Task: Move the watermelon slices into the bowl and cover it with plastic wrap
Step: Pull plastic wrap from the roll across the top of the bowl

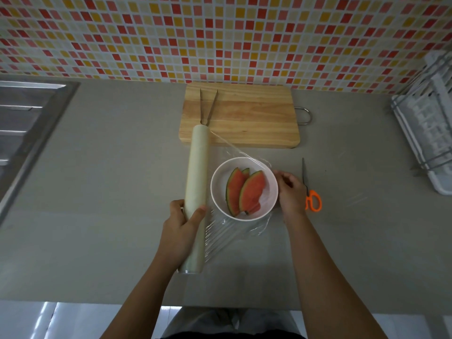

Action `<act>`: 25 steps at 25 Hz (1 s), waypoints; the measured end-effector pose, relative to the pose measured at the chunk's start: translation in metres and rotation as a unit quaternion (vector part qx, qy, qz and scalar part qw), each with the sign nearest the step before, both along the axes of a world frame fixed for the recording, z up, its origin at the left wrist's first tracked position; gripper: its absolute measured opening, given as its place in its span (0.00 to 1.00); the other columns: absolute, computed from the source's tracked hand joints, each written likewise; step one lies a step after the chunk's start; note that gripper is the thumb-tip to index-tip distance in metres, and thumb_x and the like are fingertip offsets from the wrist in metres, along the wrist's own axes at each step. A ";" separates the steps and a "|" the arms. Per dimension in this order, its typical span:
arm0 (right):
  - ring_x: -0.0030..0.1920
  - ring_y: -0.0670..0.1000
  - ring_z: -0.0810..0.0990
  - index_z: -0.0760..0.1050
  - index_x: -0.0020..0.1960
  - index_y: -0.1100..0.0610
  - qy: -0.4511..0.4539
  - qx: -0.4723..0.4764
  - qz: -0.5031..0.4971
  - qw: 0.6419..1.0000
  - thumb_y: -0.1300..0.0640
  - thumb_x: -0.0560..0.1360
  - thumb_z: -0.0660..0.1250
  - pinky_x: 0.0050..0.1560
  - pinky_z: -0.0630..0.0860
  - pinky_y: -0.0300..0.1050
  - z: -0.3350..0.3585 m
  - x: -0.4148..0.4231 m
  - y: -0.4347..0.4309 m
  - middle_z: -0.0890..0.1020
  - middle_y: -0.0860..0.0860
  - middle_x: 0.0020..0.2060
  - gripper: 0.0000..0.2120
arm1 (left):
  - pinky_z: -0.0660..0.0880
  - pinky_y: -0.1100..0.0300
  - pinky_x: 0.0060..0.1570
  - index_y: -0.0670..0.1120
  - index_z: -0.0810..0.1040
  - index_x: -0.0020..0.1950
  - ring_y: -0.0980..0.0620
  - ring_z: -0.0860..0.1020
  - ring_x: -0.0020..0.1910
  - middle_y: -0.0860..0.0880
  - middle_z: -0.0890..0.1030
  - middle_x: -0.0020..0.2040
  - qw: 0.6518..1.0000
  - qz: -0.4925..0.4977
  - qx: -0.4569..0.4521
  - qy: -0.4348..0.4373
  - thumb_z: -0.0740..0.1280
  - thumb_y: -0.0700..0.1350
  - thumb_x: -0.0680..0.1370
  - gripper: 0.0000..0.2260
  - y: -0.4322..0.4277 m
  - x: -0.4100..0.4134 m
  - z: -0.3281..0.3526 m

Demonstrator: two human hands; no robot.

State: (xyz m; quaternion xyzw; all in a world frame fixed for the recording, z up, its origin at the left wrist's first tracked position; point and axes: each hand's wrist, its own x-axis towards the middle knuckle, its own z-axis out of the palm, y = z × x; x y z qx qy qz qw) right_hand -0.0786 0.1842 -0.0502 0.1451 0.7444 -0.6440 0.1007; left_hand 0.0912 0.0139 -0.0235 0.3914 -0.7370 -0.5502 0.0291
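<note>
Gripping the roll (pixel 198 167), the left hand (pixel 183 221) lies beside the bowl (pixel 217 199) of slices (pixel 252 192), while the right hand (pixel 289 192) pinches film (pixel 234 228) at the bowl's right rim.

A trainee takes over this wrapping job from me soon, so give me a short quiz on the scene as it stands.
1. True or false: the watermelon slices lie in the bowl.
2. Which hand grips the plastic wrap roll? A) left B) right C) neither
3. Fill in: the scissors lie on the counter to the bowl's ___.

Key
1. True.
2. A: the left hand grips the roll, while the right hand appears to pinch the film at the bowl's right rim.
3. Right.
</note>
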 end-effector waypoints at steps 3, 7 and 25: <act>0.36 0.50 0.80 0.79 0.40 0.55 -0.090 -0.030 -0.011 0.995 0.48 0.73 0.67 0.37 0.76 0.41 0.001 -0.001 0.000 0.83 0.51 0.36 0.10 | 0.72 0.56 0.36 0.51 0.66 0.56 0.53 0.77 0.43 0.57 0.75 0.46 1.000 -0.006 0.001 0.002 0.66 0.55 0.76 0.14 0.000 0.000 0.000; 0.37 0.54 0.76 0.77 0.49 0.66 -0.083 -0.028 -0.069 0.994 0.54 0.79 0.57 0.28 0.72 0.34 0.000 -0.003 0.001 0.79 0.56 0.36 0.17 | 0.70 0.60 0.34 0.51 0.67 0.55 0.56 0.76 0.42 0.57 0.75 0.45 1.000 0.009 -0.002 0.001 0.66 0.55 0.76 0.14 -0.002 0.001 0.000; 0.40 0.40 0.79 0.77 0.44 0.52 0.017 0.026 0.098 0.995 0.49 0.80 0.50 0.40 0.72 0.32 0.018 0.014 -0.017 0.80 0.47 0.39 0.18 | 0.71 0.58 0.36 0.50 0.67 0.56 0.54 0.77 0.43 0.55 0.76 0.45 1.000 -0.001 -0.007 -0.010 0.65 0.56 0.76 0.15 -0.015 0.000 0.001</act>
